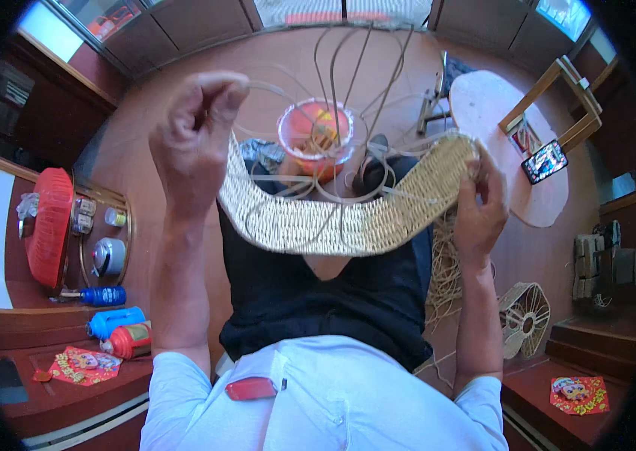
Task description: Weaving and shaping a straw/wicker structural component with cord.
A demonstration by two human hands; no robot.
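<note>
Over my lap lies a curved, U-shaped woven straw band (318, 218), pale and tightly plaited, with loose wire-like loops and rods rising from it. My right hand (483, 199) grips its right end, thumb and fingers closed on the edge. Raised above the band's left end is my left hand (201, 139), thumb and forefinger pinched together. A thin pale strand (269, 86) curves away from those fingertips; the pinch itself hides what is between them. Beyond the band, a red and white plastic bucket (316, 135) stands on the floor with material inside.
A pale oval table (483, 105) at the right bears a phone (545, 161) and a wooden frame (558, 98). Loose straw strands (444, 270) and a woven hexagonal piece (526, 319) lie beside my right arm. At left are a kettle (109, 257) and a red thermos (126, 341).
</note>
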